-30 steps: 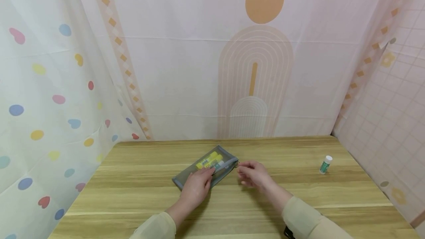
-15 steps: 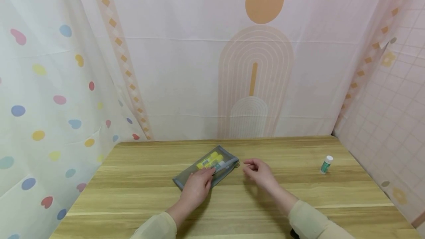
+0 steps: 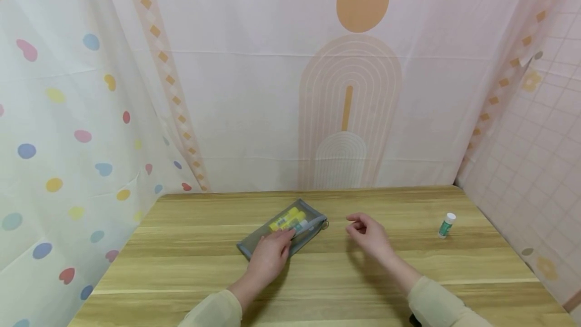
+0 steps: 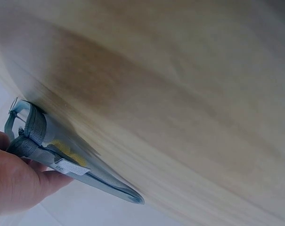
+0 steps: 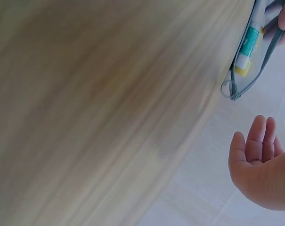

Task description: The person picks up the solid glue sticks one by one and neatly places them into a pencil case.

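Note:
A grey mesh zip pouch [image 3: 252,242] lies slanted on the table, with yellow glue sticks [image 3: 287,218] and a white-and-green glue stick [image 3: 299,226] showing through it. My left hand [image 3: 269,256] lies over its near side and, in the left wrist view, grips the pouch [image 4: 109,182] by its edge between thumb and fingers. The right wrist view shows the mouth parted, with a green-labelled glue stick [image 5: 248,42] inside. To the right of the pouch, my right hand [image 3: 369,236] hovers apart from it, fingers loosely bent and holding nothing. A ring hangs at the pouch's right corner.
Another white-and-green glue stick [image 3: 447,225] stands upright toward the right side of the wooden table [image 3: 181,276]. Patterned cloth [image 3: 254,115] hangs behind the table and along both sides. A small dark object [image 3: 414,320] shows beside the right sleeve.
My right hand has left the ring at the pouch's corner and moved to the right. My left hand and the pouch have hardly moved.

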Available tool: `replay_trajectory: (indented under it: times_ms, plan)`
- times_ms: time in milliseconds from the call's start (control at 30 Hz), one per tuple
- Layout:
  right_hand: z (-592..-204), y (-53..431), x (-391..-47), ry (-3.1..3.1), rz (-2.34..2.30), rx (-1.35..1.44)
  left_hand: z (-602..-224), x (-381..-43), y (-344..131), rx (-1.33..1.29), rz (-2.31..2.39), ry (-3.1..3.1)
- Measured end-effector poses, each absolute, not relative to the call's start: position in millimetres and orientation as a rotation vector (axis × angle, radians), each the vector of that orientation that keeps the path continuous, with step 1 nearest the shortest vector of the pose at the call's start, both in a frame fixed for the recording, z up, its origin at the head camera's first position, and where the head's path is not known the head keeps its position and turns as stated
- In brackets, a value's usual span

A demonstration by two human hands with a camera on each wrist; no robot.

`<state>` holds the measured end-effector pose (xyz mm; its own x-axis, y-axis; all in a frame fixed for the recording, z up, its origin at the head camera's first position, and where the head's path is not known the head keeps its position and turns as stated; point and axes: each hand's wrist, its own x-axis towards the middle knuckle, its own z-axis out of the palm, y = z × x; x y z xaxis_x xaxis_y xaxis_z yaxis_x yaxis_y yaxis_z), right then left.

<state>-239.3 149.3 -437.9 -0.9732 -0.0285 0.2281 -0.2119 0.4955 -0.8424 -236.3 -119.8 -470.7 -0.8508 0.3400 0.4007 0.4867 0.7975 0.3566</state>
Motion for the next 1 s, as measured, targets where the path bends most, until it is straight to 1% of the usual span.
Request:
replay_trajectory:
  times_ms: [267, 633, 1000]
  plan:
    - [-436.2, 168.3, -240.4, -2.552, 1.278, 0.292, -470.1, -235.9, -119.5, -0.624, -0.664, -2.678]
    - [-434.0, 185.8, -239.2, -2.504, 0.773, 0.452, -471.3, -236.2, -119.7, -0.633, -0.659, -2.666]
    - [-427.8, 212.4, -232.8, -2.497, 0.657, 0.437, -471.4, -236.0, -119.5, -0.637, -0.661, -2.662]
